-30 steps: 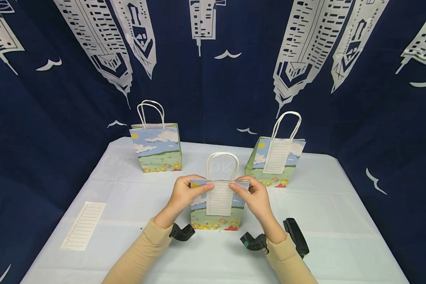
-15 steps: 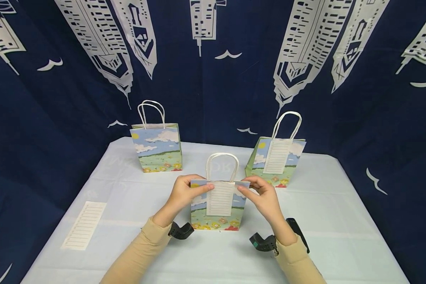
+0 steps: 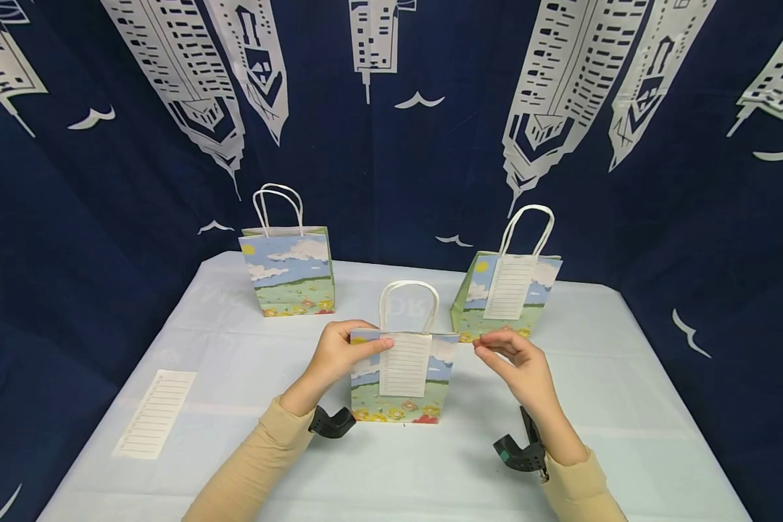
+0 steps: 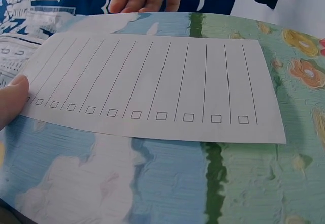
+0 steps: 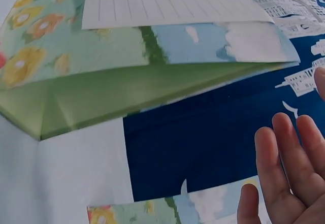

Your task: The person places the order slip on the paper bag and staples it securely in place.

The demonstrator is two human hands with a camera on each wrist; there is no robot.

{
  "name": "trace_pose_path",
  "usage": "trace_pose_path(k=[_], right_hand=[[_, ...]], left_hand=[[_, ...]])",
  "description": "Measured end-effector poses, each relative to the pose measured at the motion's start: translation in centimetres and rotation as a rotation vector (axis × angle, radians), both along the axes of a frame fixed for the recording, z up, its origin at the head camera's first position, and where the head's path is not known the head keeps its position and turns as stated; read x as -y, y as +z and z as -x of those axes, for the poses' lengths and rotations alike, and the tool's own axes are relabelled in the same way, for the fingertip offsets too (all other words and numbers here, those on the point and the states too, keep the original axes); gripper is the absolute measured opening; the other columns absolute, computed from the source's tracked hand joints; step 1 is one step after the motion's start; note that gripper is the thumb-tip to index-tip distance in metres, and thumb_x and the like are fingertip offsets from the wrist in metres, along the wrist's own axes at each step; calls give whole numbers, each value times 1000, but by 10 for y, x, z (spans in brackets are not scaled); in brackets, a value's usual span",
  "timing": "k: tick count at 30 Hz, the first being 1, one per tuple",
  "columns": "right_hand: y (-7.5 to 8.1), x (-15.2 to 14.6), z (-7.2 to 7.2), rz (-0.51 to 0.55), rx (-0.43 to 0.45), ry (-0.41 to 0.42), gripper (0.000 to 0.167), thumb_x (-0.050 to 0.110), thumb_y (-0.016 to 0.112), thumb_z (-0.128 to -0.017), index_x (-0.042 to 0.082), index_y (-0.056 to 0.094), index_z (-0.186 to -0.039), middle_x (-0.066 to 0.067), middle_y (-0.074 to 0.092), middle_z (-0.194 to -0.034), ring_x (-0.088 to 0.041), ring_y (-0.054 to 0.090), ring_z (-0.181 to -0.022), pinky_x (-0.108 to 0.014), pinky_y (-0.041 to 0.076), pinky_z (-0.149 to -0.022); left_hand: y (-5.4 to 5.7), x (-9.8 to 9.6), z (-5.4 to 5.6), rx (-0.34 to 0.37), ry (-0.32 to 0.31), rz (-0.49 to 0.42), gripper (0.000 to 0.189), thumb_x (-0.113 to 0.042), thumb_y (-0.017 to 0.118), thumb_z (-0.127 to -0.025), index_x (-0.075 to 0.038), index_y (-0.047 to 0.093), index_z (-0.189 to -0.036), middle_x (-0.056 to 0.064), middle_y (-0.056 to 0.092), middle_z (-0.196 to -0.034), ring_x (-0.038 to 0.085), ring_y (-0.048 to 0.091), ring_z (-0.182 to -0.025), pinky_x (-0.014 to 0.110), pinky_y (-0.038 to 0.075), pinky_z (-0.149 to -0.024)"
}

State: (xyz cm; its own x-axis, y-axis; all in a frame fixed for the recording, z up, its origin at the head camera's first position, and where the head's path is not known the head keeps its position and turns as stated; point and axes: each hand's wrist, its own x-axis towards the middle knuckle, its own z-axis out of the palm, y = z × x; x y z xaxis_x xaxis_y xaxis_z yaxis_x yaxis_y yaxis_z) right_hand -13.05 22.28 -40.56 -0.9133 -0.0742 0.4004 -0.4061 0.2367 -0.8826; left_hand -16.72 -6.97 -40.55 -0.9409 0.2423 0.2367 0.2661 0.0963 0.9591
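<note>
A paper gift bag (image 3: 398, 409) printed with sky, clouds and flowers stands upright on the table, its white handles up. Against its front lies a lined checklist slip (image 3: 404, 370), with a row of small boxes showing in the left wrist view. My left hand (image 3: 339, 355) pinches the bag's top edge at the left, thumb pressing the slip's upper left corner. Apart from the bag, my right hand (image 3: 525, 370) hovers to its right with loosely bent fingers (image 5: 287, 153) and holds nothing. The left hand's other fingers are hidden behind the bag.
A matching bag (image 3: 287, 272) stands at the back left. Another bag (image 3: 473, 312), with a slip (image 3: 509, 286) on its front, stands at the back right. A loose lined slip (image 3: 156, 413) lies at the left. A black object is mostly hidden behind my right wrist.
My right hand has let go of the bag's top right edge and moved away to the right. The left hand, the slip and the bag have stayed in place.
</note>
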Motion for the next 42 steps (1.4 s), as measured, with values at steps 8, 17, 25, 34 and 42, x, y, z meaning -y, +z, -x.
trace_pose_path(k=[8, 17, 25, 34, 42], right_hand=[[-8, -17, -6, -43, 66, -52, 21, 2, 67, -86, -6, 61, -105, 0, 66, -98, -5, 63, -91, -18, 47, -84], [-24, -43, -13, -148, 121, -100, 23, 13, 68, -87, 1, 62, -106, -5, 66, -103, -4, 62, -92, -14, 46, -82], [-76, -83, -3, -145, 132, -126, 26, 18, 69, -87, 5, 63, -109, -8, 65, -107, -11, 62, -95, -13, 47, -78], [-101, -105, -6, -167, 167, -188, 28, 19, 69, -87, 5, 62, -110, -8, 65, -107, -9, 62, -94, -12, 46, -77], [-94, -99, -22, -265, 300, -316, 38, 39, 66, -87, 10, 62, -111, 0, 65, -107, 0, 60, -91, -10, 47, -74]], left_hand=[[-1, 0, 1, 10, 1, -2, 22, -21, 80, -76, -4, 74, -88, 2, 71, -82, 10, 43, -51, 22, 33, -46], [-2, 0, 1, 20, 7, 14, 22, -24, 81, -75, -8, 75, -88, 1, 71, -85, 16, 50, -59, 23, 39, -52], [-2, 0, 1, 18, 7, 17, 22, -24, 81, -75, -6, 75, -88, 1, 71, -86, 18, 60, -82, 30, 50, -67], [-1, 0, 1, 16, 2, 1, 20, -22, 81, -75, -7, 75, -88, 4, 71, -87, 27, 56, -77, 25, 46, -61], [-2, 0, 2, 10, -5, 2, 21, -22, 80, -75, -7, 75, -88, 5, 71, -87, 15, 53, -66, 23, 43, -55]])
